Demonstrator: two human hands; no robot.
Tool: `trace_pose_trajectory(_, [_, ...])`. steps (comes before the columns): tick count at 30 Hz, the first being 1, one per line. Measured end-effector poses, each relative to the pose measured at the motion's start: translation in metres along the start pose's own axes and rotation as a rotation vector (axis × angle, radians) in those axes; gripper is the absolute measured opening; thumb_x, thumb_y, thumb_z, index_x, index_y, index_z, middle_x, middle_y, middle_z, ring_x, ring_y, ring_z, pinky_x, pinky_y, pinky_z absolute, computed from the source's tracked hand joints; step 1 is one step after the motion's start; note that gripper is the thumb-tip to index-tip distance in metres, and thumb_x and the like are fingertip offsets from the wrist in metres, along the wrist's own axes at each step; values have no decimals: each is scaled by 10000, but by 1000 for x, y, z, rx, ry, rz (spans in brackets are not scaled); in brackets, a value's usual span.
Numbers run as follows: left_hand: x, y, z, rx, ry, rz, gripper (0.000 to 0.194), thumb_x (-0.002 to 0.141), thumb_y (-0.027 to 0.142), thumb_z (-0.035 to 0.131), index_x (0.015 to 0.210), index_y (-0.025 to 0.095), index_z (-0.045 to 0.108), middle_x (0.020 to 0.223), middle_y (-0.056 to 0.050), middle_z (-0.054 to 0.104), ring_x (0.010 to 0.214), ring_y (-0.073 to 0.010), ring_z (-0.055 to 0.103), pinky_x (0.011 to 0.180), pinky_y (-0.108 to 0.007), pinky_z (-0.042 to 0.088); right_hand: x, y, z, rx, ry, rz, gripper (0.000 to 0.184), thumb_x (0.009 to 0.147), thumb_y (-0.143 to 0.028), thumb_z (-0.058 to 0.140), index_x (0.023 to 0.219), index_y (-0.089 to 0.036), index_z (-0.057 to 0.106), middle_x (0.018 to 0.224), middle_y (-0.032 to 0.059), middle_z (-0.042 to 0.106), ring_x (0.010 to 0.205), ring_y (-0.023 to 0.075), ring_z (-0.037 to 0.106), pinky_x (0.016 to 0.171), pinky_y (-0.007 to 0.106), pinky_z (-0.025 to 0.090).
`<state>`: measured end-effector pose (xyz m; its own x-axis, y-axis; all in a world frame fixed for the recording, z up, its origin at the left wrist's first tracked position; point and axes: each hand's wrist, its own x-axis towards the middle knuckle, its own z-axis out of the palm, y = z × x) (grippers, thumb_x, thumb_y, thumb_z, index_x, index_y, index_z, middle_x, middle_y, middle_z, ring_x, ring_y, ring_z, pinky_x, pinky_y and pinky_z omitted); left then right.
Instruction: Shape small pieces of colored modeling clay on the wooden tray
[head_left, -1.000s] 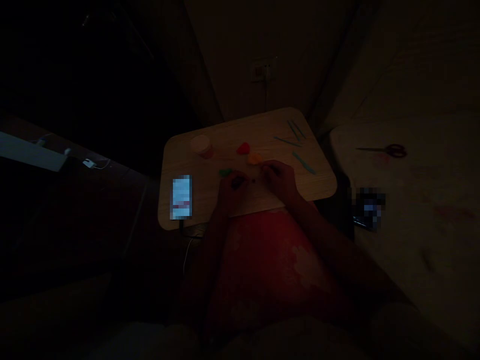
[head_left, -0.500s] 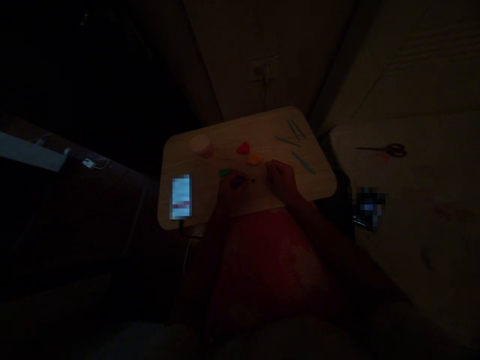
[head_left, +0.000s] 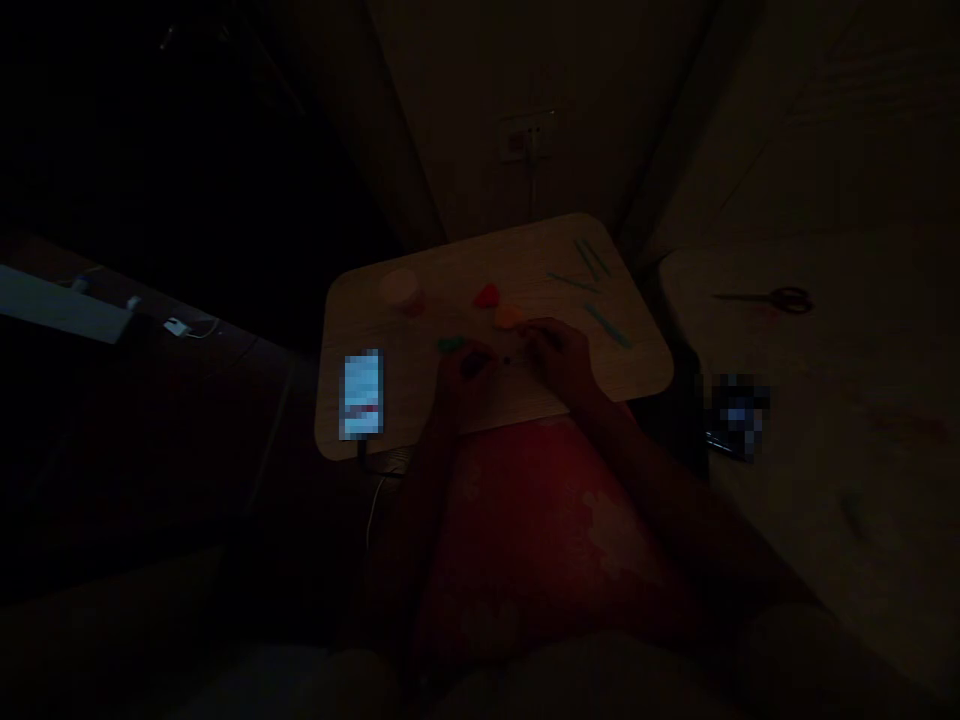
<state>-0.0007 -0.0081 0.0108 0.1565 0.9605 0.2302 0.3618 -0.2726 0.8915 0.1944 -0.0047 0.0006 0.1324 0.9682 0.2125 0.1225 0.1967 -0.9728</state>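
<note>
The light is very dim. On the small wooden table (head_left: 420,420), my left hand (head_left: 459,375) is curled round a dark lump (head_left: 474,362) that looks like modelling clay. A green piece of clay (head_left: 451,344) lies just beyond that hand. Between my hands a tiny black bit (head_left: 507,361) rests on the wood. My right hand (head_left: 559,350) reaches in from the right, fingers stretched out and apart, their tips close to an orange clay piece (head_left: 508,317). I cannot tell whether they touch it. A red clay piece (head_left: 487,296) sits behind the orange one.
A round tub (head_left: 400,290) stands at the table's back left, and a lit phone (head_left: 361,395) with a cable lies at the front left. Several teal modelling sticks (head_left: 607,325) are at the right. Scissors (head_left: 787,299) lie on a pale surface farther right. A socket (head_left: 527,137) is on the wall.
My right hand's fingers have opened from a closed shape and stretched left toward the orange clay. My left hand stays almost where it was with the dark lump.
</note>
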Motion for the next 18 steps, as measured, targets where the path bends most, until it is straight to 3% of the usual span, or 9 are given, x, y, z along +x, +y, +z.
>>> trace_pose_trajectory(6, [-1,0,1,-17,3,23,45,821,218,688,860,199,678,877,-15,725,819,-163,671,772,-278,537,-1,-2,-1,1,4,9,209,897,-309,606,980,-203,766,899,59,765,646,155,652,643,304,535])
trace_pose_trajectory(13, [0,-1,0,-10,1,16,59,806,196,688,864,196,683,868,-12,721,809,-162,668,766,-273,536,0,-2,1,-37,46,11,145,795,-309,741,884,-197,769,850,41,762,739,174,670,689,295,535])
trace_pose_trajectory(15, [0,-1,0,-9,3,20,58,805,186,688,863,195,686,876,-15,727,818,-163,670,774,-274,538,0,-3,1,-29,43,14,167,840,-360,704,840,-199,747,759,24,720,676,162,627,631,283,498])
trace_pose_trajectory(18, [0,1,0,-12,14,22,54,802,174,687,853,192,687,869,-15,733,815,-164,673,768,-274,541,-2,-4,-1,-19,16,17,338,939,-442,586,715,-205,676,623,4,615,602,151,558,579,282,439])
